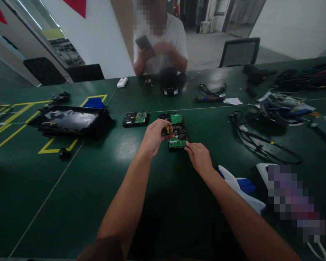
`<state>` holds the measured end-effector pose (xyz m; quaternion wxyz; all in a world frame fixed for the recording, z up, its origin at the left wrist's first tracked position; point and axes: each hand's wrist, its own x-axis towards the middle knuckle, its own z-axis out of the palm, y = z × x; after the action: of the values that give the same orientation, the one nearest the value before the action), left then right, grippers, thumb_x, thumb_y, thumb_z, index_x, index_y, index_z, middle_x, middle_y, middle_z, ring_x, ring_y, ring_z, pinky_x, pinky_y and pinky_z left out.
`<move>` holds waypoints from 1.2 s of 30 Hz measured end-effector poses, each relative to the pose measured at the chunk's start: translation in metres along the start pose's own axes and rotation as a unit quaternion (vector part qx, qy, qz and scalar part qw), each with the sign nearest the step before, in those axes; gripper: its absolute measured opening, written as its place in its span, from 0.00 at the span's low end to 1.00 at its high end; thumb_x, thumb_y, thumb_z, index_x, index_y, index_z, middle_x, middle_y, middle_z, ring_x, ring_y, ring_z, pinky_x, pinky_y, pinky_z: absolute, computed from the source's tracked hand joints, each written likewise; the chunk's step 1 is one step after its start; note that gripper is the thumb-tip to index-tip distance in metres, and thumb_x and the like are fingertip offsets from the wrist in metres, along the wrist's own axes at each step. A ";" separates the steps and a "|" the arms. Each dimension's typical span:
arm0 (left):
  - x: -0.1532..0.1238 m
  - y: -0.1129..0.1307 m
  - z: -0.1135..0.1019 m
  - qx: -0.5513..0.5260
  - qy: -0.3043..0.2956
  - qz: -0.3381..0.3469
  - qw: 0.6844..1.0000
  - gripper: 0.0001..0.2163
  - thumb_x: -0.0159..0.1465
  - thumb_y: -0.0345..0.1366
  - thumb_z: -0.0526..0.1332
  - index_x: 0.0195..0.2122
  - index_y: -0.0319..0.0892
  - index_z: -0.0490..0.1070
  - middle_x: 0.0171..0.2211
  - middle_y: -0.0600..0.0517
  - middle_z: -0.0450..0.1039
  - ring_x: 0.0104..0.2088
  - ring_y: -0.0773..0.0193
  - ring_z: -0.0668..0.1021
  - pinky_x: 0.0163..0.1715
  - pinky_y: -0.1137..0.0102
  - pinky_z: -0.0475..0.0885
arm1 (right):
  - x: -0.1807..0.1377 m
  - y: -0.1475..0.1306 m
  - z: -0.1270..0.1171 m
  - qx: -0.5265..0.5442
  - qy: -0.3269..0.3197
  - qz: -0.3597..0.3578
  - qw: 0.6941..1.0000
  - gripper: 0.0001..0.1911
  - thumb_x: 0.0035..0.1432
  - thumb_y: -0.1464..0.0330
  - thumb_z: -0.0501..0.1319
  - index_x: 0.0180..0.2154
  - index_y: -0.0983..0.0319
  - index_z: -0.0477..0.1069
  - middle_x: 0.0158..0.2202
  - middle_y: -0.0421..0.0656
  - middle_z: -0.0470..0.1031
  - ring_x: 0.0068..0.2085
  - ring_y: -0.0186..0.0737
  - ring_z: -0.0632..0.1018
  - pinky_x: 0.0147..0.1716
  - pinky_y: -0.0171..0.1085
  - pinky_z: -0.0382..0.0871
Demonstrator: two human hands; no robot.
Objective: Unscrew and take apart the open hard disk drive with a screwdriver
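And the left-hand grip (pixel 152 137) swallows most of a yellow-marked piece (pixel 167 128), too small to identify, while covering part of the green-boarded unit (pixel 177 144)! The glove (pixel 229 177) slips behind the right forearm (pixel 228 194). Up top, pixels blot the other person's (pixel 177 30) head, cropped by the edge; more blocks smear a white-edged object (pixel 263 172). Dark cables (pixel 309 77) run off right.

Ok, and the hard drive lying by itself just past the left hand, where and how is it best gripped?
Probably by the long near and far edges of the hard drive, coming from the near side, thumb on the near edge. It lies flat, longer from side to side, with its green circuit board facing up, so an edge grip should avoid pressing there.
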<state>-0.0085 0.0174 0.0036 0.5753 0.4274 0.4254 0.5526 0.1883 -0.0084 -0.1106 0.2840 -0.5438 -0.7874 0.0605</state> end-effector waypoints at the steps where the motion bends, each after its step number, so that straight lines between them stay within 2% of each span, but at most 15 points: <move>1: 0.001 0.000 0.000 0.001 0.003 0.006 1.000 0.07 0.61 0.39 0.62 0.32 0.40 0.74 0.35 0.47 0.73 0.40 0.59 0.76 0.39 0.62 0.79 | 0.002 -0.001 0.002 -0.005 0.001 0.003 1.000 0.15 0.70 0.68 0.57 0.52 0.67 0.77 0.46 0.53 0.82 0.46 0.49 0.79 0.50 0.47 0.73; 6: 0.002 -0.002 -0.001 -0.009 0.004 0.017 1.000 0.07 0.61 0.39 0.62 0.32 0.40 0.75 0.35 0.47 0.73 0.40 0.60 0.76 0.38 0.63 0.78 | 0.009 -0.002 0.008 -0.028 -0.005 0.001 1.000 0.16 0.71 0.68 0.56 0.53 0.68 0.76 0.45 0.53 0.82 0.45 0.49 0.79 0.49 0.45 0.72; 13: -0.002 0.002 0.000 -0.001 -0.002 -0.003 1.000 0.08 0.60 0.38 0.63 0.31 0.39 0.75 0.34 0.46 0.74 0.38 0.60 0.77 0.37 0.63 0.78 | 0.002 0.002 0.006 -0.041 -0.009 -0.017 0.999 0.15 0.72 0.68 0.55 0.53 0.66 0.76 0.44 0.52 0.82 0.44 0.49 0.78 0.47 0.45 0.71; 20: -0.006 0.006 0.004 0.000 -0.044 -0.027 0.999 0.07 0.61 0.38 0.63 0.32 0.39 0.75 0.34 0.47 0.75 0.36 0.61 0.77 0.37 0.64 0.77 | -0.015 0.002 -0.006 -0.044 -0.006 -0.016 0.999 0.15 0.71 0.68 0.55 0.51 0.67 0.76 0.42 0.51 0.82 0.42 0.48 0.78 0.45 0.44 0.71; 25: -0.008 0.004 0.006 -0.001 -0.075 -0.039 0.996 0.08 0.63 0.38 0.62 0.33 0.39 0.75 0.33 0.46 0.75 0.36 0.61 0.77 0.36 0.64 0.78 | -0.031 0.012 -0.016 -0.015 -0.012 -0.028 0.999 0.16 0.72 0.66 0.54 0.53 0.64 0.76 0.43 0.51 0.82 0.43 0.46 0.78 0.47 0.44 0.72; 36: -0.006 0.002 0.006 0.007 -0.076 -0.050 0.996 0.09 0.64 0.40 0.61 0.34 0.39 0.75 0.34 0.45 0.76 0.37 0.59 0.79 0.36 0.64 0.78 | -0.040 0.015 -0.030 -0.020 -0.031 -0.024 0.999 0.16 0.71 0.67 0.55 0.52 0.61 0.78 0.46 0.50 0.82 0.45 0.46 0.80 0.49 0.45 0.73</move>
<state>-0.0037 0.0111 0.0069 0.6296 0.4507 0.4051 0.4862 0.2258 -0.0442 -0.1070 0.2500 -0.5283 -0.8096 0.0542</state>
